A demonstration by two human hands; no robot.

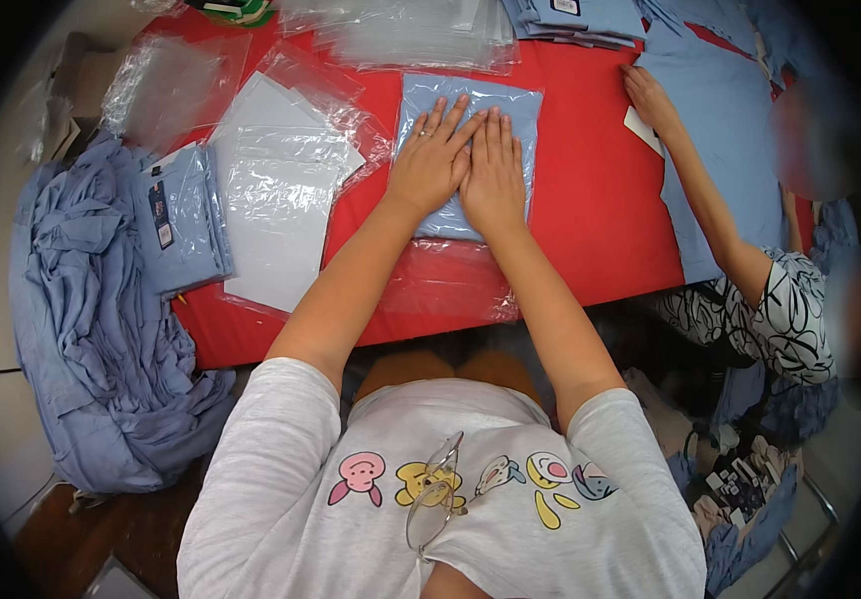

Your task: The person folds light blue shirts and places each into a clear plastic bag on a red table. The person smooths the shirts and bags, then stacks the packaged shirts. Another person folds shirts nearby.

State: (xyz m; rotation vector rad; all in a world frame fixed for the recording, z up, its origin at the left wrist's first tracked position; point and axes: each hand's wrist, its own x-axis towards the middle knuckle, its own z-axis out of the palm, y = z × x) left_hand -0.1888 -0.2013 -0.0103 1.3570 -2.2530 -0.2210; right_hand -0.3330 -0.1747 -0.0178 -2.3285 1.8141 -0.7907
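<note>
A folded blue garment in a clear plastic bag (470,90) lies on the red-covered table in front of me. My left hand (435,160) rests flat on it, fingers stretched out. Beside it, my right hand (493,172) also presses flat on the bag, and the two hands touch near the thumbs. The bag's loose, unfilled end (447,280) reaches toward the table's near edge. Neither hand grips anything.
White sheets with clear bags (281,215) lie left, beside folded blue garments (186,225) and a heap of blue cloth (91,319). Clear bags (421,35) and folded garments (580,22) are at the back. A co-worker's hand (650,100) is at spread blue fabric (705,150).
</note>
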